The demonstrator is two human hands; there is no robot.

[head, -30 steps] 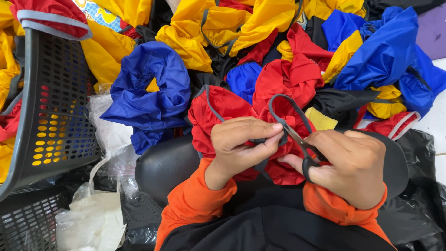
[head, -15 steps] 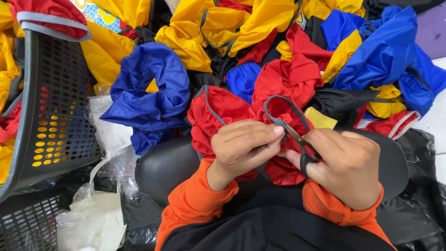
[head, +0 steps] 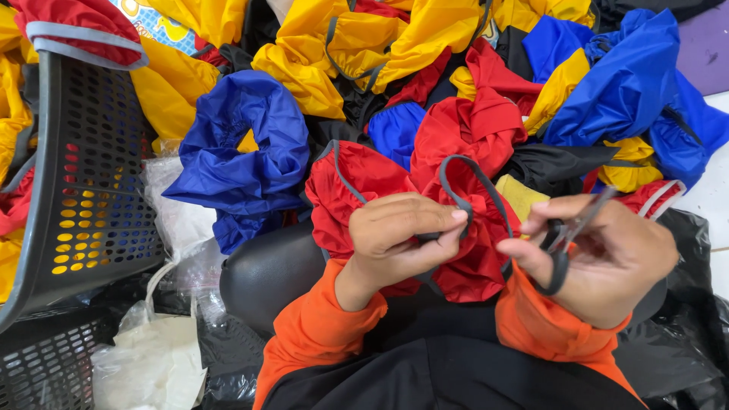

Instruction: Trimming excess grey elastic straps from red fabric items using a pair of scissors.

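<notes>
My left hand pinches a grey strap that loops off a red fabric piece lying in front of me. My right hand grips small black-handled scissors, blades pointing up and to the right, just right of the strap loop. Both wrists wear orange sleeves. The red fabric rests on a dark rounded surface above my lap.
Heaps of yellow, blue and red fabric cover the area beyond my hands. A dark perforated plastic basket stands at the left. A white plastic bag lies at lower left, and black plastic sheeting at right.
My right hand has pulled the scissors to the right, away from the grey strap loop. The left hand keeps its pinch on the strap.
</notes>
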